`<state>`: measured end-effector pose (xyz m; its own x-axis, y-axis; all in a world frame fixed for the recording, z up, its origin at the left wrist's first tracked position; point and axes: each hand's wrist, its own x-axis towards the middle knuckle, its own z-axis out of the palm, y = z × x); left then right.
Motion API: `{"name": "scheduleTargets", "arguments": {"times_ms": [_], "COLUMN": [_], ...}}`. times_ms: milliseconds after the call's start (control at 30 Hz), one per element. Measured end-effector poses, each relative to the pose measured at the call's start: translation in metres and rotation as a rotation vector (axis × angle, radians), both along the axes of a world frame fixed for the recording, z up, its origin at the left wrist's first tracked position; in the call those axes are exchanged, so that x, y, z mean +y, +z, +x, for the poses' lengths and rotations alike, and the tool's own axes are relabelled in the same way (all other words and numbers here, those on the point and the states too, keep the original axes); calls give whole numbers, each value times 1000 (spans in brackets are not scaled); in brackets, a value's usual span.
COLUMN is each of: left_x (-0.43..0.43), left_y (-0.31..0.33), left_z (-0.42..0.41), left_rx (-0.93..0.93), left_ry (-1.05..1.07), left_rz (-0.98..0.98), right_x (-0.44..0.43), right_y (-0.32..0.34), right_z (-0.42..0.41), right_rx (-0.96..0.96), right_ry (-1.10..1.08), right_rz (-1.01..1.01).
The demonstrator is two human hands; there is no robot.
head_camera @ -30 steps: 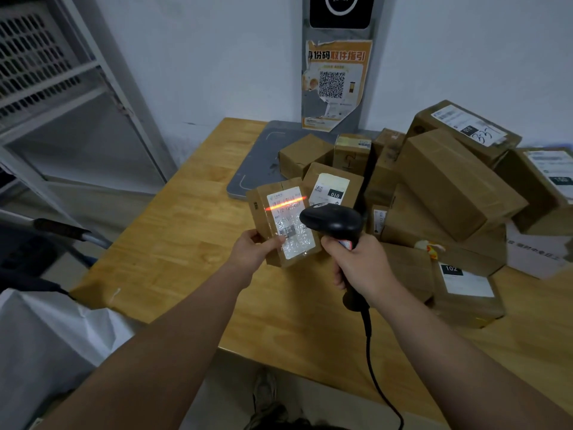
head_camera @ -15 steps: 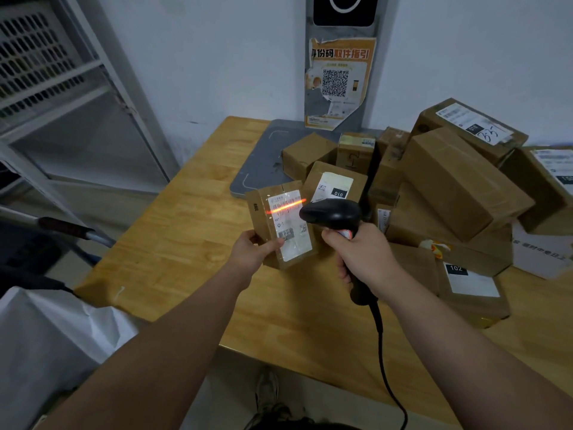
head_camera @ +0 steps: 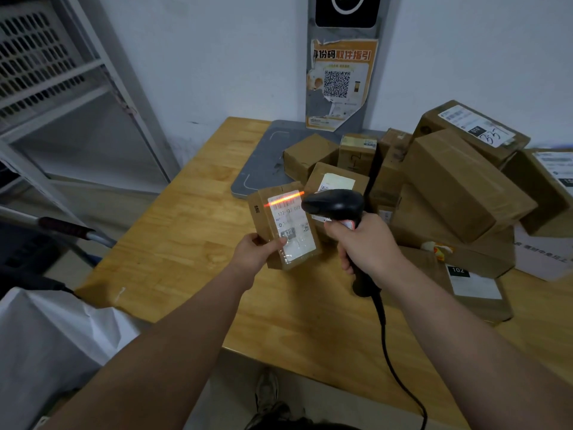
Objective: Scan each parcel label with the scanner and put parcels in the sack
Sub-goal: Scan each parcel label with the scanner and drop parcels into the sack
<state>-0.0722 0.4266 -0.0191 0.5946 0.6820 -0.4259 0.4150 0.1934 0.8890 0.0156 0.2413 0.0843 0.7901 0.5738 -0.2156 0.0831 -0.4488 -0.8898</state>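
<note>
My left hand [head_camera: 255, 252] grips the lower left corner of a small brown parcel [head_camera: 263, 218], tilted up over the wooden table [head_camera: 173, 243]. Its white label [head_camera: 291, 226] faces me, and an orange scan line crosses the label's top. My right hand [head_camera: 362, 246] grips the handle of a black scanner [head_camera: 335, 206], whose head points left at the label from close by. The scanner's black cable hangs down off the table's front edge. A white sack [head_camera: 46, 342] sits at the lower left, beside the table corner.
A pile of brown parcels [head_camera: 459, 187] fills the table's right and back. A grey flat pad [head_camera: 263, 159] lies at the back, under a pillar with a QR poster [head_camera: 339, 82]. A metal rack [head_camera: 62, 88] stands at the left. A trolley handle [head_camera: 65, 228] juts out below it.
Both hands have held nearly still with the parcel and scanner. The scan line has stayed on the label's top edge. The view has shifted slightly.
</note>
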Motion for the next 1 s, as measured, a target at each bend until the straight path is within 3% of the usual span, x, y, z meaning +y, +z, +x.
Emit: {"name": "scheduleTargets", "arguments": {"times_ms": [433,667,1000], "left_x": [-14,-16,-18], "left_y": [4,3,7], "left_z": [4,3,6], "left_rx": [18,17,-14], "left_ry": [18,-3,17], "left_rz": [-132,-97,-88], "right_x": [-4,-1,8], "right_y": [-57,-27,32], "right_z": [-21,-6,16], "right_rx": [41,75,-73], "right_ry": [-99,39,93], "right_rz": [108,-33,-129]}}
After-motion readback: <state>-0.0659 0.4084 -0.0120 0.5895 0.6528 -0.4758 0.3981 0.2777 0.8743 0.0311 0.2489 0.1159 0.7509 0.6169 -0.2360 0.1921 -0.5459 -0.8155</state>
